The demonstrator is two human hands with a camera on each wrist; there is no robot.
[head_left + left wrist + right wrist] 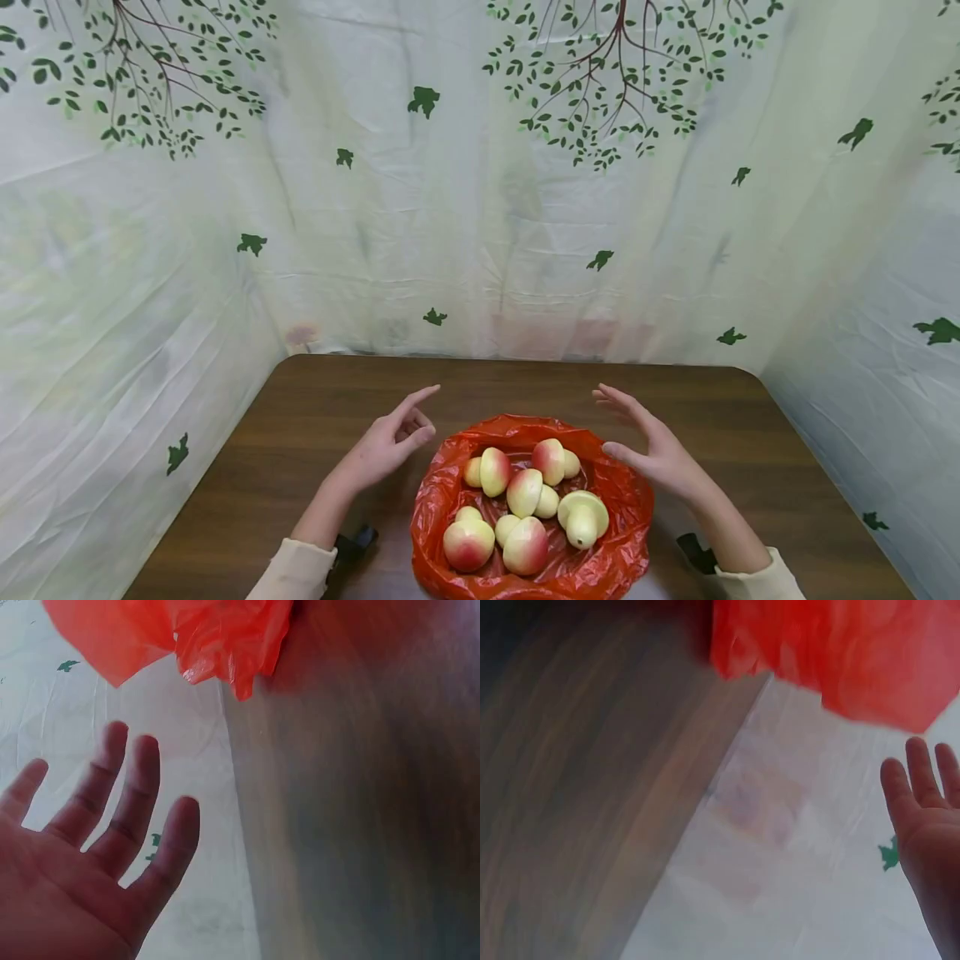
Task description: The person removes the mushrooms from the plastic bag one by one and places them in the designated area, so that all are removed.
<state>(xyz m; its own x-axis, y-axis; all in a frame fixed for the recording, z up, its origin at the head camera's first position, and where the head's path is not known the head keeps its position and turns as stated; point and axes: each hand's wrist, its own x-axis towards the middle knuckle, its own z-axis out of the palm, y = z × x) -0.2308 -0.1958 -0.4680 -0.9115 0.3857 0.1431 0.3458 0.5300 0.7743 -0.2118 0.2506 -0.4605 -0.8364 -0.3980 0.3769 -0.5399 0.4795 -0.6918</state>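
Note:
A red plastic bag [431, 508] stands wide open on the table, its crumpled rim spread in a ring. Several mushroom-shaped pieces lie inside, with rounded caps blushed pale yellow and red and short pale stems; one mushroom [525, 546] is near the front and a paler one [582, 518] at the right. To the left of the bag my left hand [386, 446] hovers with loosely bent fingers, holding nothing. My right hand [656, 450] is at the bag's upper right edge, fingers extended and thumb apart, also holding nothing. Both wrist views show red plastic [232, 645] above spread fingers.
The bag sits near the front of a brown wooden table [510, 383]. White cloth [480, 208] printed with branches and green leaves hangs behind and at both sides. Dark straps [356, 546] circle the wrists.

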